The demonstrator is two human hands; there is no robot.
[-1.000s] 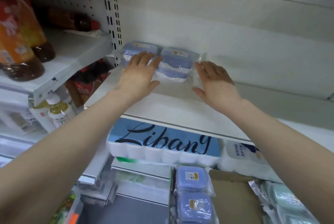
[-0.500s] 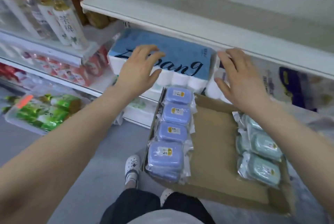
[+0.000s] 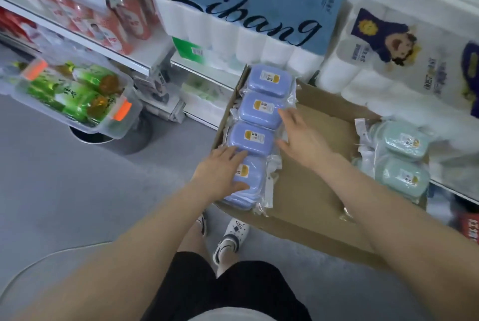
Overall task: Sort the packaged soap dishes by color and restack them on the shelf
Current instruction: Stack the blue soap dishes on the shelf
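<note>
A cardboard box (image 3: 308,191) stands low in front of the shelves. Along its left side lies a row of several blue packaged soap dishes (image 3: 261,110). At its right side lie two mint-green packaged soap dishes (image 3: 400,160). My left hand (image 3: 220,173) lies on the nearest blue soap dish (image 3: 251,178), fingers on its top and thumb at its near side. My right hand (image 3: 302,139) reaches in beside the middle blue dishes with straight fingers, touching their right edge. The upper shelf with the stacked dishes is out of view.
Packs of toilet rolls, one marked Libang (image 3: 246,17) and one with a cartoon figure (image 3: 394,56), fill the shelf behind the box. A clear bin of green bottles (image 3: 72,92) stands at the left on the grey floor. My feet (image 3: 230,235) are under the box's near edge.
The view dropped from the upper shelf to the box. Both hands left the stacked blue dishes on the shelf and came down onto the blue row in the box.
</note>
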